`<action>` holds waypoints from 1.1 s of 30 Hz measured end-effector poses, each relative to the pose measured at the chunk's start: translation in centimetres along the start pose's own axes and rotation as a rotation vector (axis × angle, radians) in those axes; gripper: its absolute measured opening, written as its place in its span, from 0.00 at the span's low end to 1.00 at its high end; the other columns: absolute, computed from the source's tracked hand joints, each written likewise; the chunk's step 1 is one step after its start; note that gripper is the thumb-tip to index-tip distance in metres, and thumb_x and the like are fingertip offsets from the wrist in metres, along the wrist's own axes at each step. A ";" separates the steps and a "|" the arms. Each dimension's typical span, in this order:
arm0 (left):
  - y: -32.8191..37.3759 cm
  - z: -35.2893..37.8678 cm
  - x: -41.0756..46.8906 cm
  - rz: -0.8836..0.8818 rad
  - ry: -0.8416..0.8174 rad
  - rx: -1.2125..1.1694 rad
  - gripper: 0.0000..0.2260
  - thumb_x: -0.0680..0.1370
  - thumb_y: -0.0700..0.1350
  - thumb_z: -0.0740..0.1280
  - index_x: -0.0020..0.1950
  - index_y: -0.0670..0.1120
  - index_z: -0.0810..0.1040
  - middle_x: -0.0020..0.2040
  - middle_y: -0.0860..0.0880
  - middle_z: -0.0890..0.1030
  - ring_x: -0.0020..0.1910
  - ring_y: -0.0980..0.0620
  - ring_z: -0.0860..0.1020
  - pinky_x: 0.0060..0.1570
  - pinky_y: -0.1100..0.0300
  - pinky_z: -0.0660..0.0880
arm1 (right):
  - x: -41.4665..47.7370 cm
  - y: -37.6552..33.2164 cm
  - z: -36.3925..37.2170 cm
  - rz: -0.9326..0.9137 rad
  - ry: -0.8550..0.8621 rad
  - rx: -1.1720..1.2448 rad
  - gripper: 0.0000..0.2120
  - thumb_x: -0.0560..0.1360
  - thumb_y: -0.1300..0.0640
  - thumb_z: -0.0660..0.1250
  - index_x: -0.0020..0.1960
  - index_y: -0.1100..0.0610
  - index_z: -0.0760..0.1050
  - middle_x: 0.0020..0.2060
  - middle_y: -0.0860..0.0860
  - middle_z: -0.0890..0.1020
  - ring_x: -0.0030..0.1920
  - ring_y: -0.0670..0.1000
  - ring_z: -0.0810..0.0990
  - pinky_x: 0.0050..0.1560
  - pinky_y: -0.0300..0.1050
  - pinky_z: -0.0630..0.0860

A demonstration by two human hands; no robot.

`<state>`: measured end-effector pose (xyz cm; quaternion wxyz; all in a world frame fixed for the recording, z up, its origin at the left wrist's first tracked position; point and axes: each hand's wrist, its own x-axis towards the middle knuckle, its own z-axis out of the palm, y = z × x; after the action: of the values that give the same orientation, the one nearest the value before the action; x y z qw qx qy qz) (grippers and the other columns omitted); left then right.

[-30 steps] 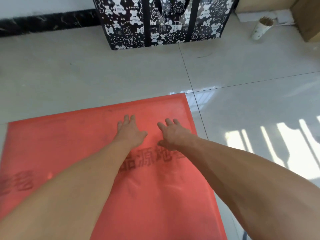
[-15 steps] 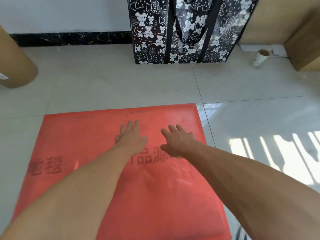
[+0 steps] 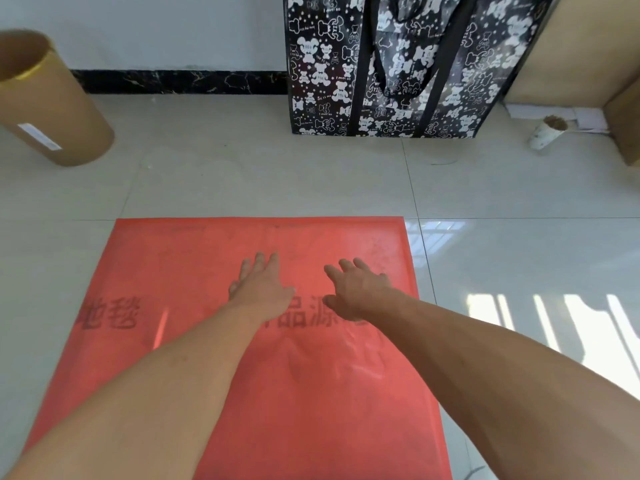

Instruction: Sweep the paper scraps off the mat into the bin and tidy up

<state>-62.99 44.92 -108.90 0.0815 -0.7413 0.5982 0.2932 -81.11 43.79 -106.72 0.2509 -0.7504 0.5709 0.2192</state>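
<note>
Tiled floor [image 3: 277,174], mat [image 3: 173,271] beneath left hand [image 3: 261,289] and right hand [image 3: 360,292]; fingers straight, holding nothing. Risk: pressure could slide the mat on glossy tile.

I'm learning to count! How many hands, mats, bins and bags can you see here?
Hands: 2, the left hand and the right hand
Mat: 1, red
Bin: 1, brown
Bag: 1, black with white bears
Total: 5
</note>
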 end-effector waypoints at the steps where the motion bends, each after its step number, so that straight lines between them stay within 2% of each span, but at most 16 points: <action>1: -0.1 0.5 -0.1 -0.006 -0.011 0.006 0.37 0.78 0.58 0.63 0.81 0.51 0.46 0.81 0.48 0.45 0.79 0.44 0.43 0.75 0.42 0.53 | 0.1 0.2 0.6 -0.004 -0.017 0.001 0.30 0.80 0.41 0.57 0.77 0.48 0.53 0.77 0.51 0.54 0.78 0.57 0.48 0.68 0.68 0.62; 5: -0.5 2.8 0.7 -0.021 -0.041 0.026 0.39 0.76 0.59 0.65 0.81 0.51 0.48 0.81 0.45 0.46 0.79 0.42 0.46 0.75 0.43 0.53 | 1.0 1.4 2.7 0.013 -0.068 0.016 0.30 0.79 0.42 0.58 0.77 0.48 0.52 0.77 0.52 0.54 0.78 0.57 0.48 0.68 0.67 0.62; 8: -0.9 5.0 -0.4 -0.009 -0.152 0.105 0.44 0.74 0.58 0.69 0.81 0.51 0.47 0.80 0.39 0.47 0.79 0.41 0.46 0.77 0.45 0.49 | 0.8 2.0 5.5 0.022 -0.183 -0.021 0.38 0.76 0.40 0.64 0.78 0.51 0.51 0.76 0.60 0.57 0.77 0.59 0.52 0.73 0.61 0.57; 10: -1.5 7.3 -1.1 -0.026 -0.223 0.180 0.47 0.72 0.57 0.72 0.81 0.52 0.44 0.80 0.39 0.44 0.79 0.43 0.45 0.77 0.48 0.47 | 0.7 2.3 8.2 0.025 -0.247 -0.077 0.45 0.73 0.39 0.67 0.79 0.52 0.46 0.77 0.63 0.53 0.78 0.60 0.46 0.76 0.60 0.48; 12: -2.2 9.5 -0.7 -0.066 -0.240 0.204 0.51 0.70 0.57 0.73 0.80 0.55 0.41 0.80 0.41 0.40 0.79 0.41 0.43 0.77 0.46 0.50 | 1.5 2.7 10.4 0.034 -0.252 -0.062 0.49 0.72 0.39 0.69 0.79 0.50 0.41 0.78 0.60 0.48 0.77 0.63 0.39 0.75 0.63 0.45; 14: -2.8 11.9 0.1 -0.072 -0.247 0.216 0.53 0.68 0.57 0.75 0.79 0.57 0.39 0.80 0.44 0.36 0.79 0.42 0.42 0.76 0.45 0.53 | 2.5 3.3 12.5 0.083 -0.235 0.038 0.51 0.70 0.42 0.73 0.79 0.45 0.40 0.78 0.58 0.39 0.76 0.66 0.36 0.74 0.66 0.52; 16: -2.7 13.7 0.0 -0.084 -0.275 0.221 0.54 0.68 0.56 0.75 0.79 0.58 0.37 0.78 0.45 0.32 0.79 0.41 0.40 0.76 0.45 0.52 | 2.7 3.5 14.2 0.155 -0.227 0.135 0.51 0.71 0.49 0.74 0.77 0.39 0.39 0.75 0.55 0.30 0.75 0.66 0.34 0.69 0.69 0.61; 20: -2.8 15.5 0.1 -0.114 -0.271 0.212 0.53 0.71 0.53 0.75 0.78 0.59 0.35 0.78 0.47 0.30 0.77 0.35 0.38 0.76 0.49 0.49 | 2.8 3.0 15.8 0.243 -0.162 0.165 0.45 0.76 0.59 0.67 0.74 0.34 0.39 0.75 0.50 0.28 0.75 0.62 0.32 0.58 0.74 0.68; 22: -2.9 15.2 0.1 -0.127 -0.278 0.209 0.53 0.71 0.53 0.75 0.78 0.60 0.36 0.78 0.48 0.31 0.78 0.35 0.39 0.76 0.49 0.50 | 2.9 2.7 15.8 0.264 -0.168 0.158 0.44 0.77 0.59 0.67 0.74 0.34 0.38 0.75 0.50 0.29 0.75 0.63 0.31 0.56 0.74 0.68; 27: -1.0 12.8 -1.5 -0.107 -0.276 0.172 0.50 0.72 0.55 0.74 0.79 0.57 0.39 0.80 0.47 0.39 0.79 0.39 0.44 0.76 0.48 0.53 | 0.6 2.9 12.8 0.204 -0.203 0.144 0.40 0.78 0.60 0.63 0.77 0.39 0.42 0.77 0.48 0.35 0.77 0.60 0.37 0.59 0.70 0.70; 31: 2.4 5.8 -7.4 -0.110 -0.330 0.147 0.48 0.73 0.56 0.72 0.79 0.59 0.38 0.80 0.53 0.37 0.79 0.43 0.40 0.72 0.37 0.59 | -5.6 1.9 5.8 0.170 -0.244 0.103 0.38 0.80 0.50 0.63 0.78 0.44 0.41 0.78 0.49 0.38 0.78 0.58 0.38 0.61 0.70 0.69; 33: 4.2 1.0 -10.9 -0.121 -0.325 0.131 0.46 0.74 0.57 0.70 0.79 0.58 0.39 0.80 0.55 0.37 0.79 0.45 0.39 0.70 0.35 0.60 | -9.3 1.3 1.1 0.168 -0.239 0.115 0.37 0.79 0.45 0.62 0.79 0.46 0.43 0.78 0.50 0.40 0.78 0.58 0.38 0.63 0.71 0.67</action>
<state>-68.49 53.38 -102.90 0.2427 -0.7118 0.5495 0.3640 -84.72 51.14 -101.96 0.3404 -0.6529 0.6094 0.2943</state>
